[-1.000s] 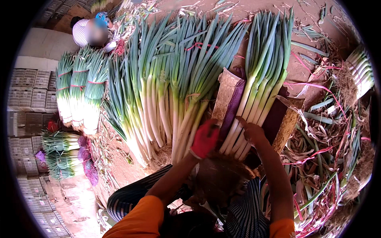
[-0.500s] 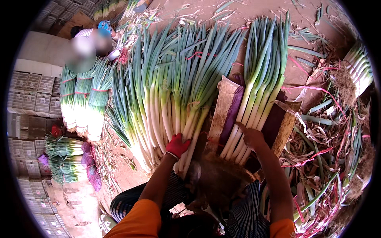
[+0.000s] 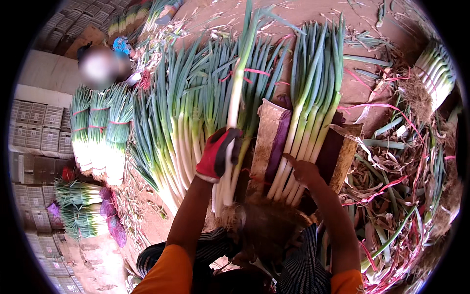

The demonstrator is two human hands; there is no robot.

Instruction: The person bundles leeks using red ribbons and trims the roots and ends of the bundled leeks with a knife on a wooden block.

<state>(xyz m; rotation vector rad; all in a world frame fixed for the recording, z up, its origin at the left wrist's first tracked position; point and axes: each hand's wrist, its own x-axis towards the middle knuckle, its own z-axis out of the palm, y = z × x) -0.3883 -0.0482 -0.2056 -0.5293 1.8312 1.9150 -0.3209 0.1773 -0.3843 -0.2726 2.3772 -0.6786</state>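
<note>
Red and dark fabric gloves the left hand (image 3: 219, 154), its fingers wrapped round the pale shank of a long green onion (image 3: 237, 95) — roots toward the person, leaves pointing away, at the right side of a loose onion pile (image 3: 183, 127). The bare right hand (image 3: 306, 172) rests on a smaller onion bunch (image 3: 313, 98), index finger stretched across the white stalks; whether it grips them, one cannot tell. That bunch lies between wooden boards (image 3: 268, 127) beside purple cloth (image 3: 278, 142).

Rough wooden board (image 3: 267, 132), smooth leek (image 3: 236, 98)
</note>
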